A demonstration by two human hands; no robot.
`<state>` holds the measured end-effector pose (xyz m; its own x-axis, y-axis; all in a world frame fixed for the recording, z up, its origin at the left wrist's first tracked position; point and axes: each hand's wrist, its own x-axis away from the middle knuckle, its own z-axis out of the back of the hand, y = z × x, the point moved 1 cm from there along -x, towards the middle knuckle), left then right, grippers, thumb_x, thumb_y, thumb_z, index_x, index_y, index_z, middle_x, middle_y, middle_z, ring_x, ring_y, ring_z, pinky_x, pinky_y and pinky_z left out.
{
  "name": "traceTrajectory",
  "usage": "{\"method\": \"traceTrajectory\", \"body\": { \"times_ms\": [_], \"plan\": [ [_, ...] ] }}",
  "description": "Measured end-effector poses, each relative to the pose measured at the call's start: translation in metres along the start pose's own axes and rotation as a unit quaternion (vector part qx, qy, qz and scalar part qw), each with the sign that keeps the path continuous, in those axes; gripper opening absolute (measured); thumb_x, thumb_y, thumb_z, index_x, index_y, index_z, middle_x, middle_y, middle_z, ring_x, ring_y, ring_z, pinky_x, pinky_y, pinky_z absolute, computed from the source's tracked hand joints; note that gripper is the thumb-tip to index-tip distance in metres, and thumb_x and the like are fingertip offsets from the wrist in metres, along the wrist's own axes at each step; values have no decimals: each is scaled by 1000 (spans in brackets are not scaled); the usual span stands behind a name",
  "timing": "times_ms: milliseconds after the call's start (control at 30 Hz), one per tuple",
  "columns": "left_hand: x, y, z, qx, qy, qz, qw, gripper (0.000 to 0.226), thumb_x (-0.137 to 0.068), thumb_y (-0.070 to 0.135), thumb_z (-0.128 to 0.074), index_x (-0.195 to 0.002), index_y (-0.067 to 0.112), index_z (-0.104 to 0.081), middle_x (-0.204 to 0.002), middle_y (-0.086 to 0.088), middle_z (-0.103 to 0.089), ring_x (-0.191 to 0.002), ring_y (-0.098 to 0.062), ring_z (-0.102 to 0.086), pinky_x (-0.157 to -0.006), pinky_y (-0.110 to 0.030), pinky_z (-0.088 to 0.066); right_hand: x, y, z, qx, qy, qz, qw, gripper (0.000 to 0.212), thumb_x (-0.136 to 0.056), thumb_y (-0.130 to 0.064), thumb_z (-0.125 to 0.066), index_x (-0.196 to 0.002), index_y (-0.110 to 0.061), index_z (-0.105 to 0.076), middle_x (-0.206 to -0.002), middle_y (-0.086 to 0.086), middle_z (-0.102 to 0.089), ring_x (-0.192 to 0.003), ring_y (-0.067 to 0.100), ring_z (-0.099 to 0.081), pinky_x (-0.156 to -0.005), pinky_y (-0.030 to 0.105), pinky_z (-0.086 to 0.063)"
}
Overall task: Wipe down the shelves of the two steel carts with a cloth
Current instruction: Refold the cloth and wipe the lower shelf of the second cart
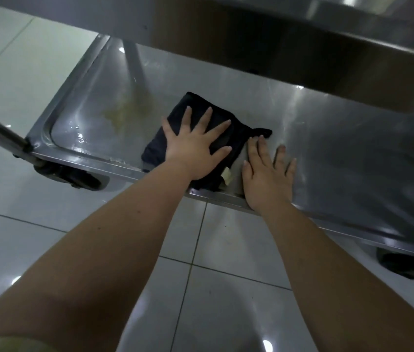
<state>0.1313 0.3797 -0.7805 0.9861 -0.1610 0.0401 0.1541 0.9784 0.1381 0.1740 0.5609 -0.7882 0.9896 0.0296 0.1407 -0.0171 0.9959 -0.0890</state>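
Pressing with fingers spread, the left hand [195,146] pins the folded cloth [156,148] on the lower shelf [340,138]; right hand [266,179] flat beside it, empty; short strokes could miss the yellowish stain [127,110] leftward.

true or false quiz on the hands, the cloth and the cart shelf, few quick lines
1. The left hand lies flat on the dark cloth. True.
2. The right hand grips the cloth in a fist. False: it rests flat, fingers straight, on the shelf beside the cloth.
3. A yellowish stain marks the shelf left of the cloth. True.
4. The cloth hangs over the shelf above. False: it lies on the lower shelf.
5. A wheel shows under the shelf's left corner. True.
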Motion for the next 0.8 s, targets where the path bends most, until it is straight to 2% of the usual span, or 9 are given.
{"method": "traceTrajectory", "body": {
  "times_ms": [267, 433, 567, 667, 800],
  "plan": [
    [16, -83, 10, 9, 1, 111, 994, 65, -83, 79, -12, -144, 58, -2, -161, 11, 2, -147, -30, 10, -108, -70, 7, 0, -1, -1, -7, 19, -3, 1000, 55, -101, -49, -13, -154, -38, -2, -163, -11, -2, -149, 33, 3, -115, 53, 9],
    [17, -121, 21, 9, -10, 153, 988, 65, -83, 77, -14, -144, 57, -3, -161, 12, 4, -147, -29, 11, -109, -68, 5, -1, 0, -2, 13, 13, -9, 1000, 56, -100, -50, -10, -153, -39, 3, -163, -11, 1, -149, 33, 4, -116, 53, 8],
    [14, -119, 21, -8, -9, 185, 983, 64, -86, 72, -12, -146, 52, -1, -162, 7, 4, -146, -37, 11, -104, -75, 5, -3, -5, -2, 23, 2, -16, 1000, 56, -101, -47, -10, -154, -36, 5, -163, -10, 6, -148, 34, 8, -115, 54, 11],
    [2, -71, 14, 6, -10, 152, 988, 66, -87, 72, -13, -147, 50, 2, -162, 3, 7, -144, -42, 13, -99, -78, 7, -2, -8, 1, 26, -12, -17, 999, 56, -101, -46, -8, -154, -34, 8, -163, -9, 9, -148, 34, 11, -113, 54, 13],
    [-8, 31, -2, 10, -4, 11, 1000, 60, -91, 67, -12, -148, 49, -2, -162, 3, 4, -144, -42, 12, -98, -77, 10, 3, -10, 4, -20, 7, -20, 1000, 59, -103, -36, -19, -155, -26, 7, -164, -4, 5, -149, 30, 8, -116, 52, 10]
  ]
}}
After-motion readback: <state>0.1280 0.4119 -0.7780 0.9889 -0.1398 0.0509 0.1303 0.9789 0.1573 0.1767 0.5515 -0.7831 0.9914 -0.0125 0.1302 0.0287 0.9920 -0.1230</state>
